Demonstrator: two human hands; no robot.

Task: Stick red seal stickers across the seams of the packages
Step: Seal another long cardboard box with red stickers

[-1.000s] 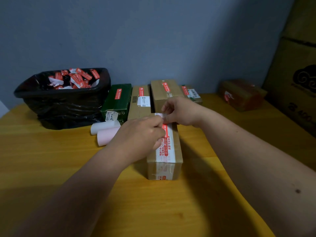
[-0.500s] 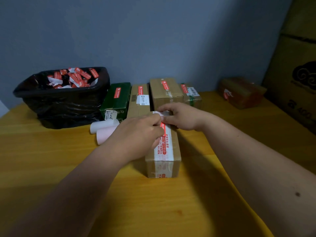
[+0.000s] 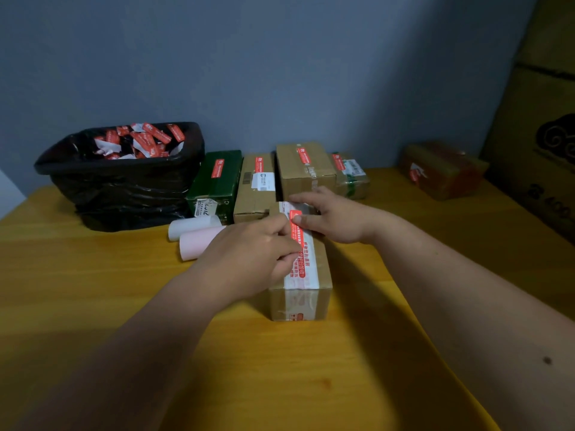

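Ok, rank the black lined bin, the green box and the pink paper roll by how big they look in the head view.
1. Black plastic-lined bin, clearly largest.
2. Dark green cardboard box.
3. Pink paper roll, smallest; partly hidden behind the left hand, so its full length is unsure.

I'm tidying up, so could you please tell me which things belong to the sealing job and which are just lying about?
Job: near box, red sticker, left hand, right hand, sealed boxes.
Lying about: black bin, paper rolls, big carton.

Parcel packing spot: sealed pkgs (image 3: 306,169) on wood table (image 3: 93,290), big cartons (image 3: 541,119) (stacked right).
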